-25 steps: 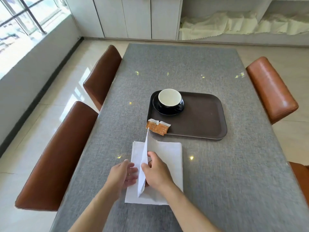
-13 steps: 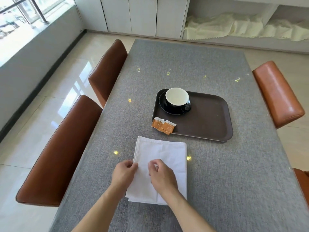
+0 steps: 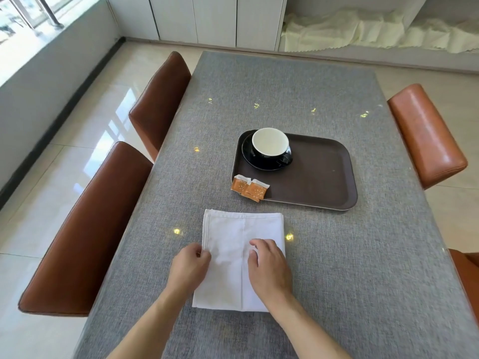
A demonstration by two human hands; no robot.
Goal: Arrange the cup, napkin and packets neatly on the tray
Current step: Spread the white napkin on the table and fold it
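Presently, taking the tray [image 3: 324,177] as landmark: a dark brown rectangle with rounded corners, set on the grey cloth-covered table [image 3: 285,86]. In the tray's far left corner stands a cup [image 3: 270,143], black outside and white within, on a black saucer [image 3: 248,158], its handle turned toward the tray's middle. Across the tray's near left corner lie two orange packets [image 3: 250,187], overlapping each other, partly on the rim and partly off it. Nearer the person than the tray, apart from its near edge, lies a white napkin [image 3: 233,234], folded flat (a crease runs down its middle). Left hand [image 3: 189,268]: fingers curled at the napkin's left edge, seemingly pinching it. Right hand [image 3: 269,268]: resting on the napkin's right half, fingers loosely bent, gripping nothing. Brown leather chairs [image 3: 85,229] stand along the table on either side of the tray.
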